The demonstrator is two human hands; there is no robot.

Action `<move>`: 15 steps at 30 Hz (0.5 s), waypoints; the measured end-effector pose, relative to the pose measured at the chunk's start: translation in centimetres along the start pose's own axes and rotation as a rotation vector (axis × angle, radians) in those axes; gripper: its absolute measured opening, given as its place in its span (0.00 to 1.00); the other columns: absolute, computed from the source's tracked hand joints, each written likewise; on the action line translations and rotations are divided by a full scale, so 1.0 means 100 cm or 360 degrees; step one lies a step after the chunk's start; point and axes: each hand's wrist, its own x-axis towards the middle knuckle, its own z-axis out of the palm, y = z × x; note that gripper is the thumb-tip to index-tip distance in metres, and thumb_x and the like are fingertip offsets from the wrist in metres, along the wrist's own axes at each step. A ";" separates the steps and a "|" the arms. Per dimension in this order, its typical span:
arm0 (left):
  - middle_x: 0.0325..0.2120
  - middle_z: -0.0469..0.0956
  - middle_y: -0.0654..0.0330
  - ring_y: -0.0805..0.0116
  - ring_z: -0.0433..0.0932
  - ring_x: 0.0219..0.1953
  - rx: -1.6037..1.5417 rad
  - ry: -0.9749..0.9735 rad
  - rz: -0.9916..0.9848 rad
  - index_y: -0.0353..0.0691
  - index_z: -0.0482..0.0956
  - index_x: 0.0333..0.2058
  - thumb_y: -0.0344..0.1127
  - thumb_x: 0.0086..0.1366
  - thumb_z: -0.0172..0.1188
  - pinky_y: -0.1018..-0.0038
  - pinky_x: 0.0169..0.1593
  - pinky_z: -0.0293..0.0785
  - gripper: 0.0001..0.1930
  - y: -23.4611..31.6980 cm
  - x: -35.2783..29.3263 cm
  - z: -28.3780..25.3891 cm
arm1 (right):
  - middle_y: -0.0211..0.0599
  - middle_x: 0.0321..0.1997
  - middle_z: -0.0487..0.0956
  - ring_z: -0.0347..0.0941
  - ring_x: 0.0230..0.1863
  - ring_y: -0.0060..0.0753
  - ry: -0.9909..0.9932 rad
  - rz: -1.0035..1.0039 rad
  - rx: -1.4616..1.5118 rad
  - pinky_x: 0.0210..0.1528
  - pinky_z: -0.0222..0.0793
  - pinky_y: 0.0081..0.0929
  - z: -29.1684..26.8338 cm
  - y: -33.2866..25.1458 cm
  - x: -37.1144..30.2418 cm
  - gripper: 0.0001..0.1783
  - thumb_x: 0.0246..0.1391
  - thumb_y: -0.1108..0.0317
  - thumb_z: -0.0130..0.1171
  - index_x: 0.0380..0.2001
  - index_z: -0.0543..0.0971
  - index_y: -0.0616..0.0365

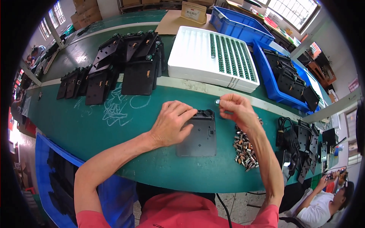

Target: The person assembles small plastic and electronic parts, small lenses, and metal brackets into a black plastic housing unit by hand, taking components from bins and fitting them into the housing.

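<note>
A flat black plastic panel (pixel 199 138) lies on the green table in front of me, with a raised ridge and a round socket along its far edge. My left hand (pixel 173 123) grips its upper left part, fingers bent over the far edge and thumb on the face. Just past the panel's far right corner, my right hand (pixel 239 110) pinches a small round part (pixel 217 102) with a shiny face. That part is held above the table, apart from the panel. Below my right hand a heap of small metal-and-brown parts (pixel 245 150) lies on the table.
Ahead stands a white foam tray (pixel 190 53) with rows of small green parts. Stacked black panels (pixel 138 76) are at the far left. A blue crate (pixel 270 87) of panels stands at right, near black cables (pixel 287 129). Another blue bin (pixel 43 152) sits lower left. A person (pixel 319 201) sits lower right.
</note>
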 end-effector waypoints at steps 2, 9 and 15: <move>0.44 0.76 0.54 0.56 0.73 0.49 -0.0003 -0.0001 0.0003 0.35 0.77 0.48 0.31 0.50 0.66 0.58 0.56 0.64 0.23 -0.001 0.000 0.000 | 0.26 0.33 0.80 0.75 0.34 0.18 0.0037 -0.0035 -0.0117 0.39 0.76 0.20 0.005 0.006 -0.011 0.10 0.57 0.70 0.64 0.42 0.79 0.58; 0.44 0.76 0.54 0.56 0.73 0.49 0.0017 -0.0004 0.0014 0.35 0.77 0.48 0.30 0.51 0.65 0.58 0.57 0.64 0.23 0.000 -0.002 0.003 | 0.23 0.31 0.78 0.72 0.33 0.15 -0.0056 -0.0241 -0.0487 0.40 0.72 0.16 0.010 0.017 -0.018 0.15 0.59 0.71 0.61 0.49 0.80 0.63; 0.44 0.76 0.54 0.57 0.73 0.49 0.0017 -0.0005 0.0012 0.35 0.77 0.49 0.30 0.51 0.66 0.58 0.56 0.64 0.23 -0.001 -0.003 0.002 | 0.24 0.28 0.76 0.71 0.31 0.17 -0.0035 -0.0280 -0.0978 0.38 0.71 0.19 0.018 0.009 -0.023 0.13 0.59 0.74 0.59 0.47 0.81 0.65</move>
